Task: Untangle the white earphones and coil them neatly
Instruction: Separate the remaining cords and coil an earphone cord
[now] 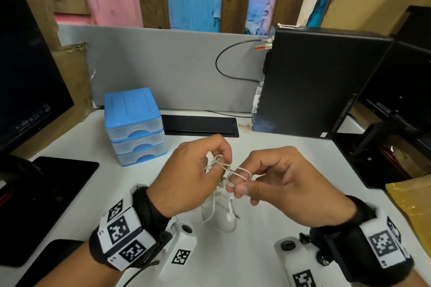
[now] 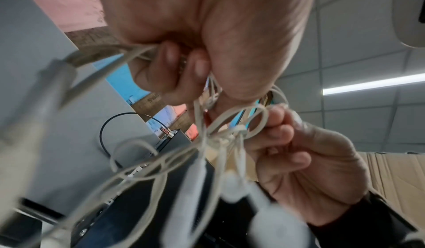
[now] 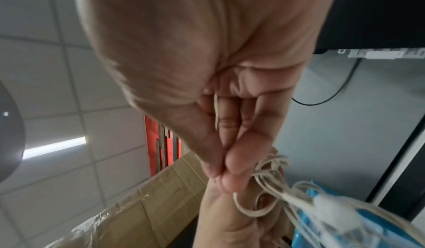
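The white earphones [image 1: 229, 171] hang in a tangled bunch between both hands, above the white table [image 1: 256, 193]. My left hand [image 1: 198, 170] has its fingers curled round cable loops on the left of the knot [image 2: 220, 135]. My right hand [image 1: 263, 179] pinches a loop of cable [image 3: 250, 210] between thumb and fingers on the right. Loose strands and an earbud [image 1: 231, 215] dangle down towards the table. In the left wrist view the cable [image 2: 161, 170] trails in several blurred loops. Part of the tangle is hidden behind my fingers.
A blue set of small drawers [image 1: 134, 126] stands behind my left hand, a black computer tower [image 1: 314, 86] at the back right. A monitor [image 1: 28, 65] and dark tablet [image 1: 46, 193] lie to the left, a yellow padded envelope [image 1: 412, 202] at right.
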